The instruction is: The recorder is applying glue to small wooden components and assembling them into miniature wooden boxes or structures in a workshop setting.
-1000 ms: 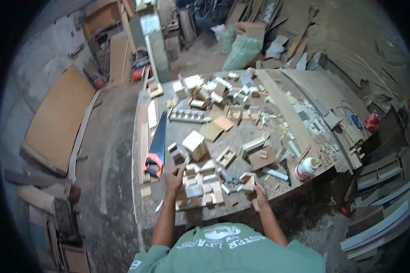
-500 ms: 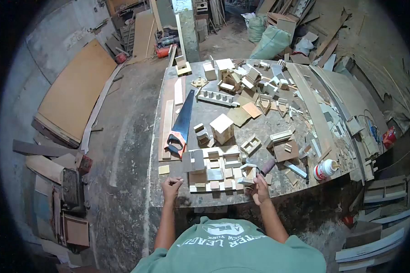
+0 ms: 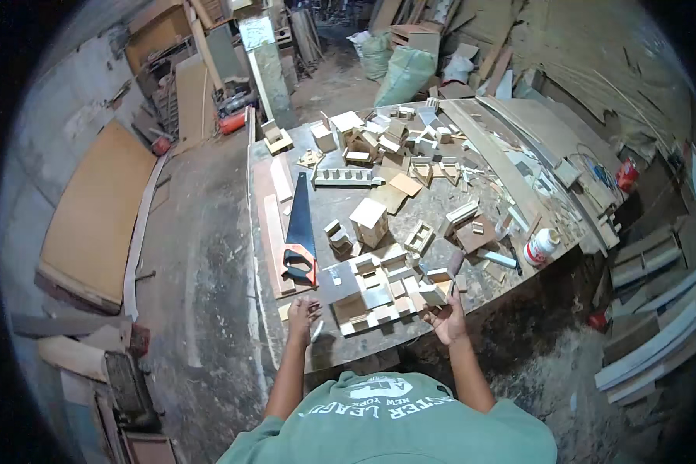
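Wooden assembly (image 3: 377,296) by the desk's (image 3: 332,203) near edge looks part-built; your right hand (image 3: 448,320) grips a piece (image 3: 434,295), apparently unfitted; whether your left hand (image 3: 302,312), fingers curled, holds anything, I cannot tell.

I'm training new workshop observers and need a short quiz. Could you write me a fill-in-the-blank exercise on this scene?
1. The right hand holds a small piece made of ____.
2. The handsaw has an orange and ____ handle.
3. The white bottle is farther to the person's ____ than the handsaw.
4. The colour of the person's shirt is ____.

Missing words: wood; black; right; green.
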{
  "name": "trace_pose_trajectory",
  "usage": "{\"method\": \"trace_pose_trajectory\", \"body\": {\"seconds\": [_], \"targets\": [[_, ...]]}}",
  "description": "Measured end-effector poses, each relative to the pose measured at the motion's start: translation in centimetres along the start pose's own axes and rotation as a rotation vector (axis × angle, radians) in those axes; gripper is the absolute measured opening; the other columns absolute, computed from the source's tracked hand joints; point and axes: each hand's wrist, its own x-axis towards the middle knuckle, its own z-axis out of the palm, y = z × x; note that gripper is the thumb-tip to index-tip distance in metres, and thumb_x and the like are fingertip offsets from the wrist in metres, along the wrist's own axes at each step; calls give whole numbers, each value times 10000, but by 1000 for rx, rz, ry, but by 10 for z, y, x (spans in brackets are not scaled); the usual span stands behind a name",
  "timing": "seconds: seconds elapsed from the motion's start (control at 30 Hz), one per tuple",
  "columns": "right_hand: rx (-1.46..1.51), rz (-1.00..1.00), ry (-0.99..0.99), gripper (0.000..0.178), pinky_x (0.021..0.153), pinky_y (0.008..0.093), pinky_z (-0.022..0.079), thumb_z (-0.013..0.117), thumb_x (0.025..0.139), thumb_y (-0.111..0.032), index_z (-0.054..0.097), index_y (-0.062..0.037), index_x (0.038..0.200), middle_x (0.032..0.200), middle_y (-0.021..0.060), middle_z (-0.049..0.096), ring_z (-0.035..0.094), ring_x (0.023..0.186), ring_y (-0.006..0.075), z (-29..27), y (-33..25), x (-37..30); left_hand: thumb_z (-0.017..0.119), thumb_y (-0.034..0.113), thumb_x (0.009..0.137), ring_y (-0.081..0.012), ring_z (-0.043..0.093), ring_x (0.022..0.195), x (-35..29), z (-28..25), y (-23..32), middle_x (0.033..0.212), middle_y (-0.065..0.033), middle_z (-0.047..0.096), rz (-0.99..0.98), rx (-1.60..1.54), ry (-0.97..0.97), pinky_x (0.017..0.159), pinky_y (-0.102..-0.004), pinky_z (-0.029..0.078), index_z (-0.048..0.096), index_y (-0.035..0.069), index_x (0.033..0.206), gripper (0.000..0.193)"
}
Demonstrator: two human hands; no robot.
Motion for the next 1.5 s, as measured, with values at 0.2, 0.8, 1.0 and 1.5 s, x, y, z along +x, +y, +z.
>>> {"method": "trace_pose_trajectory", "body": {"seconds": [0.2,0.8,1.0,1.5], "targets": [[107,-126,-17,616,698,384,559,553,904,-343,324,-227,1464,1146,105,627,661,895,254,37,57,-39,541,343,975,-271,605,1112,4,-35,29,1332,-130,538,-108,-61,-314,892,-405,521,405,117,1337,448],[87,-440,281,786,668,416,599,715,812,-156,295,-109,1475,1234,146,558,650,981,270,100,201,-189,518,435,958,-316,474,1292,-31,-76,-6,1464,-120,452,-710,-129,-917,1046,-476,402,381,136,1417,565],[70,-533,443,757,760,446,598,754,810,-264,379,-58,1435,1253,106,554,607,1070,254,91,191,-218,496,449,963,-324,455,1309,-50,-27,-27,1476,-135,433,-771,-128,-1147,1084,-501,358,360,149,1435,575],[111,-605,659,530,730,422,557,709,867,-275,508,-89,1321,1138,77,591,590,994,214,54,166,-224,490,330,992,-207,608,936,-42,12,-67,1002,-52,632,-780,227,-818,811,-377,492,588,76,1032,274]]}}
